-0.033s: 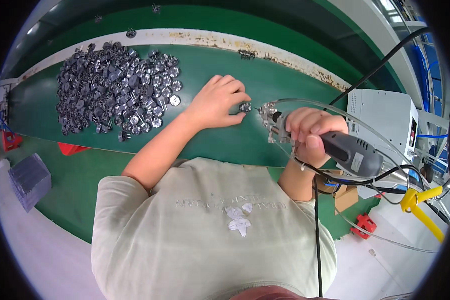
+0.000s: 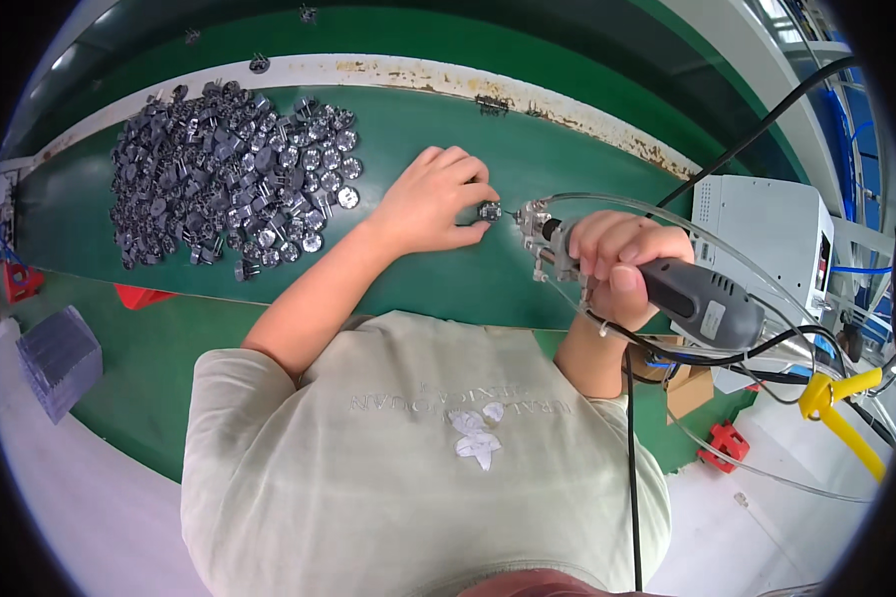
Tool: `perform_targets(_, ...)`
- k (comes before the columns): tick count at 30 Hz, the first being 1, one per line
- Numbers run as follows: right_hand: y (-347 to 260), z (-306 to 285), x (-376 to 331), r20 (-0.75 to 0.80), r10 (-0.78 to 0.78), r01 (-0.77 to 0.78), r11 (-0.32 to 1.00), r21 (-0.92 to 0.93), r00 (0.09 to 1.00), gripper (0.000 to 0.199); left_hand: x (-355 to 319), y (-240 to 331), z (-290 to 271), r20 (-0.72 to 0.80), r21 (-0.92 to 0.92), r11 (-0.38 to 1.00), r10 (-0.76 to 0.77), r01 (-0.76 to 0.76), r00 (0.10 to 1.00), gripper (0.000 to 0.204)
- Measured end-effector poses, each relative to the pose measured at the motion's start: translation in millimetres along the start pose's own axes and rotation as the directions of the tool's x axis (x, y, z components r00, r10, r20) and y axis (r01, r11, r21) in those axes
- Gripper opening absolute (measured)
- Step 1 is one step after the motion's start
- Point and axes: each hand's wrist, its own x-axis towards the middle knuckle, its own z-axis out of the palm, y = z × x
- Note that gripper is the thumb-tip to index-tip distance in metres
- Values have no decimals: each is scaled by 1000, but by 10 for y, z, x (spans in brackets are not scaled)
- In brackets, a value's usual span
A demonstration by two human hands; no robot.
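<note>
On the green worktop my left hand [image 2: 430, 204] pinches a small dark round component [image 2: 489, 211] with a shiny face between thumb and fingers. My right hand [image 2: 627, 261] is wrapped round a black handheld electric screwdriver [image 2: 705, 300], held level, with a clear tube and fittings at its front end. The thin tip of the screwdriver points left at the component; a narrow gap seems to lie between them. To the left of my left forearm, a large pile of similar components [image 2: 219, 169] with pins covers the worktop [image 2: 398, 119].
A worn white ledge [image 2: 398, 72] runs along the far edge, with a few loose components on and beyond it. At right stands a white machine box [image 2: 757, 234], near hanging cables and a yellow strap [image 2: 846, 393]. A cardboard box [image 2: 689, 396] sits below right.
</note>
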Motion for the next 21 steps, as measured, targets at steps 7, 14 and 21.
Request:
perform_targets(7,107,16,9,-5,16,-16,999,40,1000,26,10,-61,-9,32,-36,999,-12,13,999,26)
perform_targets(14,118,10,20,14,22,-22,1000,-19,1000,25,-10,-75,-3,10,-33,999,-4,4,1000,27)
perform_targets(21,123,36,9,-3,4,-5,1000,-11,1000,25,1,-76,-1,14,-45,999,-7,8,1000,27)
